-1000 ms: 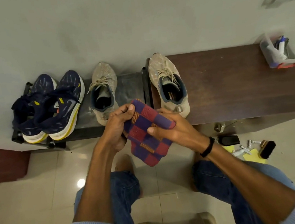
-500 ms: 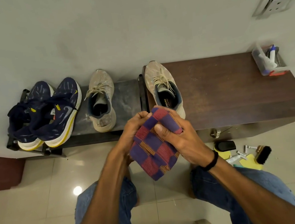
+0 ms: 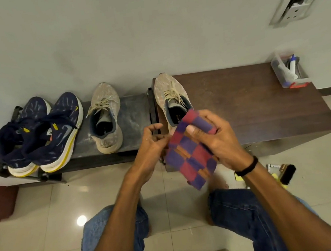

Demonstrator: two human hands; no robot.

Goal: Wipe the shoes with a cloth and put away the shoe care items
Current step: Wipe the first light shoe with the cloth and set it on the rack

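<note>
Just before the beige shoe (image 3: pixel 173 101), the right hand (image 3: pixel 220 139) gripped the checked cloth (image 3: pixel 189 160); the left hand (image 3: pixel 150 146) curled beside it, contact unclear. A firmly folded pad would likely wipe best.

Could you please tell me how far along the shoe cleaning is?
Nothing looks done: the beige shoe on the rack and the beige shoe on the cabinet look dusty. In hand: the right hand holds the checkered cloth. Remaining: wiping, then storing the brush on the floor.
</note>
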